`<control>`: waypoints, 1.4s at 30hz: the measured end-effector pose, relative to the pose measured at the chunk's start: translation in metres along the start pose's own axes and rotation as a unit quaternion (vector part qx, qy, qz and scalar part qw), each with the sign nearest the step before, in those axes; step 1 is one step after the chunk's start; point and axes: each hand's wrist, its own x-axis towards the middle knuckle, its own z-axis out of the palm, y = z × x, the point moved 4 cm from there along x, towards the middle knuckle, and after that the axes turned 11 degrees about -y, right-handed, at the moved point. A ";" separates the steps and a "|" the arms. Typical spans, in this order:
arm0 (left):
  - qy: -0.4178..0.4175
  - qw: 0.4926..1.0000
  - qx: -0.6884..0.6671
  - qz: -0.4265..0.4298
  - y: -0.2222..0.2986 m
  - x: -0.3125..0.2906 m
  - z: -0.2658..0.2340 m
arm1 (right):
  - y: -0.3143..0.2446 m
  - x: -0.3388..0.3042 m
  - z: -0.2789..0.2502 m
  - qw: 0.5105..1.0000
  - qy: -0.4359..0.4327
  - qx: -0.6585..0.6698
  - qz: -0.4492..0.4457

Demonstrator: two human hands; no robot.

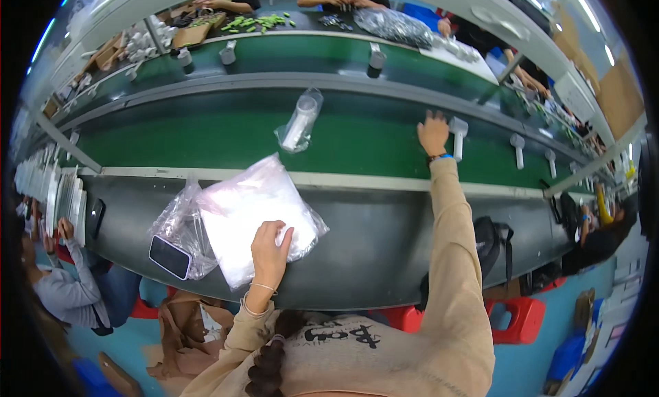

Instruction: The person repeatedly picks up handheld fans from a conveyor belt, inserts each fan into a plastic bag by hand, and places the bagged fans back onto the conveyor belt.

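My left hand (270,254) rests on a stack of clear plastic bags (240,211) on the dark table, fingers loosely bent and the thumb apart. My right hand (433,134) reaches far forward over the green conveyor belt (371,136), its fingers extended. Just right of those fingers lies a white handheld device (458,137) with a round head and straight handle, like a small fan; whether they touch it is hard to see. Another such device in a clear bag (301,124) lies on the belt, ahead of the stack.
A phone (170,257) lies on crumpled plastic at the left. More white devices (517,151) sit farther right on the belt. A black backpack (491,246) is by the table's right side. Co-workers' hands (336,0) work across the line; another person (75,273) sits at left.
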 end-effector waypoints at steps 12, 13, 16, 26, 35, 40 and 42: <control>0.015 0.999 0.042 -0.023 -0.006 -0.006 -0.004 | 0.119 0.041 0.071 0.970 0.064 -0.233 -0.027; 0.015 0.999 0.041 -0.025 -0.004 -0.007 -0.005 | 0.122 0.040 0.071 0.973 0.034 -0.227 0.008; 0.002 0.997 0.062 -0.049 -0.005 -0.010 -0.009 | 0.105 0.043 0.053 0.985 -0.035 -0.163 0.053; -0.042 0.999 -0.007 -0.019 -0.011 0.006 -0.015 | -0.029 0.001 -0.134 0.908 -0.045 0.409 -0.078; -0.055 0.991 -0.116 -0.033 -0.009 -0.001 -0.027 | -0.221 -0.221 -0.201 0.709 -0.035 0.698 -0.089; -0.087 0.975 -0.205 -0.027 0.006 0.003 -0.035 | -0.228 -0.269 -0.196 0.781 0.105 0.604 -0.118; -0.093 0.964 -0.248 -0.027 0.006 0.005 -0.034 | -0.230 -0.276 -0.198 0.769 0.142 0.611 -0.119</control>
